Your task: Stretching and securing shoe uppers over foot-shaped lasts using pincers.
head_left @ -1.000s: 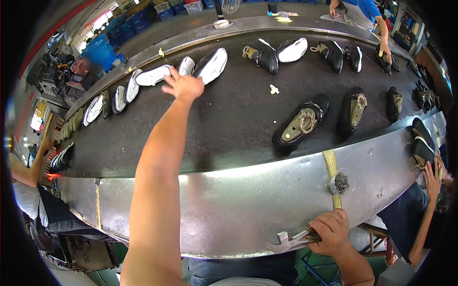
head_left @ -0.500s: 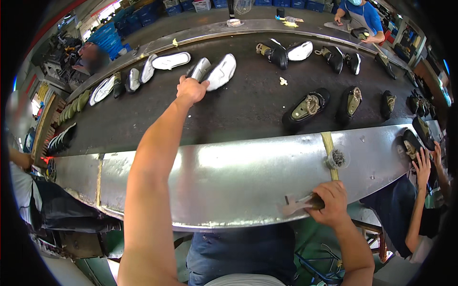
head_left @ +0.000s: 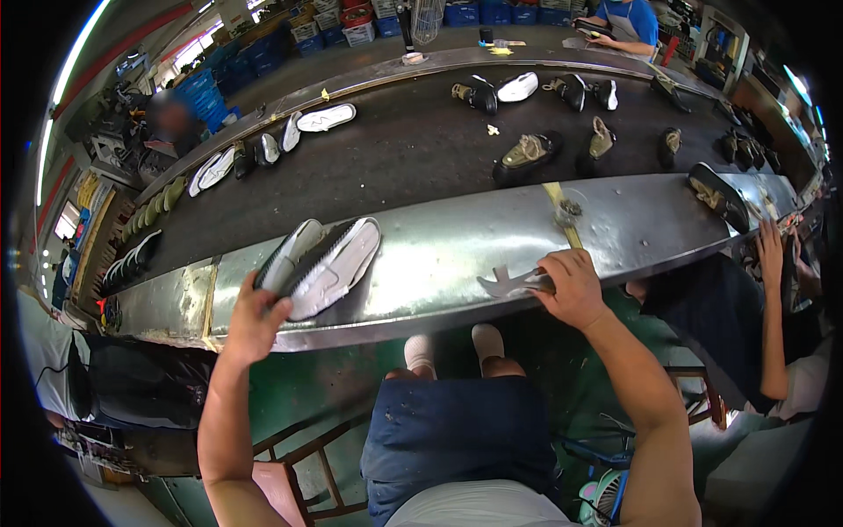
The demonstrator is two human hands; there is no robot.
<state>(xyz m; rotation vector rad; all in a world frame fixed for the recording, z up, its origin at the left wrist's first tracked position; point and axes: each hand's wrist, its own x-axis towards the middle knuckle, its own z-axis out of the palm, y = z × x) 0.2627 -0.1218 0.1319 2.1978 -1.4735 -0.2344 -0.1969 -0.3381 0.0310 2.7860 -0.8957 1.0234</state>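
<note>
My left hand [head_left: 255,318] grips a pair of unfinished shoes [head_left: 335,270] by their near ends, thumb on one side. The shoes have white faces turned up and dark, jagged edges. They are over the left part of the metal ledge [head_left: 430,237]; whether they touch it I cannot tell. At the ledge's front edge, my right hand [head_left: 571,288] is closed around lasting pincers [head_left: 507,281], whose metal head points left. Beyond that hand a small clear cup of tacks [head_left: 569,209] sits on a strip of yellow tape [head_left: 553,191].
A dark conveyor belt [head_left: 413,158] carries olive-and-black shoes [head_left: 527,156] at the right and white-faced shoes [head_left: 327,118] at the far left. Co-workers stand on both sides and across the belt. A co-worker's hand [head_left: 771,255] is near a black shoe [head_left: 718,198] on the ledge's right.
My left hand has brought the pair of shoes from the belt back toward me over the ledge. My right hand with the pincers has shifted slightly left and up in the picture.
</note>
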